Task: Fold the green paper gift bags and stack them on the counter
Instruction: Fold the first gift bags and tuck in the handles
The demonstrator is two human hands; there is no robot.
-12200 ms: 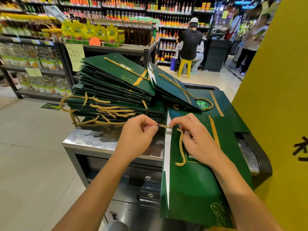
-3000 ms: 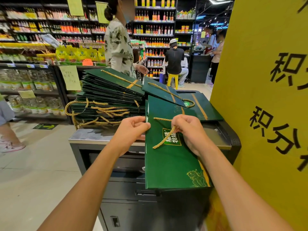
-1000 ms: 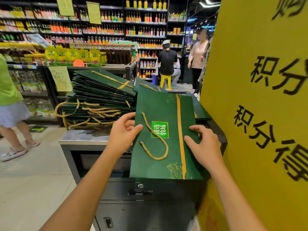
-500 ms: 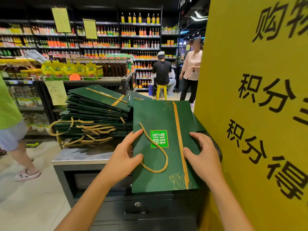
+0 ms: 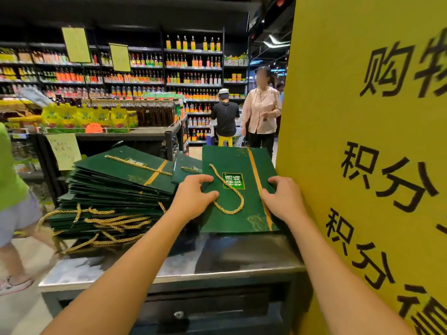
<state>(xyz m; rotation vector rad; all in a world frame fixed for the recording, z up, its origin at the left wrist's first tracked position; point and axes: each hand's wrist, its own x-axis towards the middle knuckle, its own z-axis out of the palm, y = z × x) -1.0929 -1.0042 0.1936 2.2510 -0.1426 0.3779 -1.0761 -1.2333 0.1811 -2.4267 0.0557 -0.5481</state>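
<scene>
Bag (image 5: 242,221) between left grip (image 5: 193,199), right grip (image 5: 283,199)

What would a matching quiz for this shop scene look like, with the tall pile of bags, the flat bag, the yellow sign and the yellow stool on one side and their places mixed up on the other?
Things:
1. bag pile
2. flat bag
3. yellow sign
4. yellow stool

Places:
A. under the seated person in black
B. on the left part of the counter
C. standing right of the counter
D. held between the left hand and the right hand

Pairs: 1-B, 2-D, 3-C, 4-A
</scene>
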